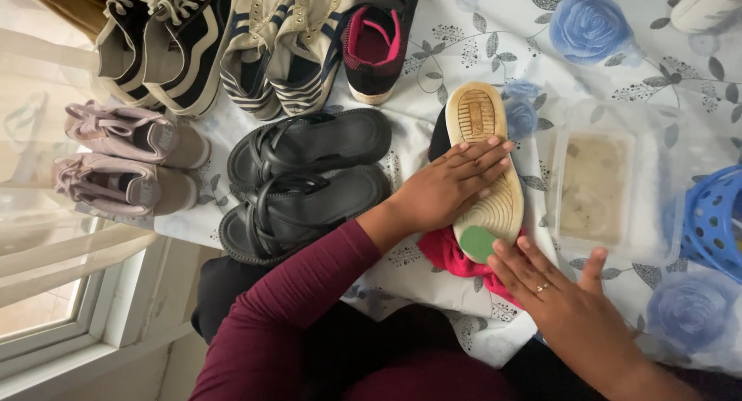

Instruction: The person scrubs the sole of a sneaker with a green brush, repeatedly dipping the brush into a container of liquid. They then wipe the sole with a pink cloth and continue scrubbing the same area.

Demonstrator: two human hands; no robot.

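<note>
While the left hand (pixel 448 186) lies flat, fingers together & stretched out, on the tan sole of an upturned shoe (pixel 485 165), the right hand (pixel 558 293) rests open w/ fingers spread just below the shoe's heel end, fingertips touching the green heel patch (pixel 478 242) & the pink cloth (pixel 456 258) under it. Neither hand is clamped on anything; both press palm-down. The hands are apart, one on each side of the heel. Shoe lies sole-up, toe pointing away from the person, on a white cloth w/ blue roses (pixel 587 30) that covers the surface, approx. centre of view.

Right of the shoe, just beside it: a clear plastic tub (pixel 610 186) holding murky brownish water. Further right, at the frame edge, a blue perforated basket (pixel 715 219). Left of the shoe: a pair of black strappy sandals (pixel 305 181) side by side, the person's forearm in a maroon sleeve (pixel 286 316) crossing near them. Far left: a pair of mauve sneakers (pixel 127 158). Along the top, a row: black & white lace-up sneakers (pixel 166 42), cream & navy striped sneakers (pixel 282 45), one black shoe w/ pink lining (pixel 379 38). Top right corner: part of a white shoe (pixel 707 7). Window frame (pixel 100 308) & sheer curtain at lower left.
</note>
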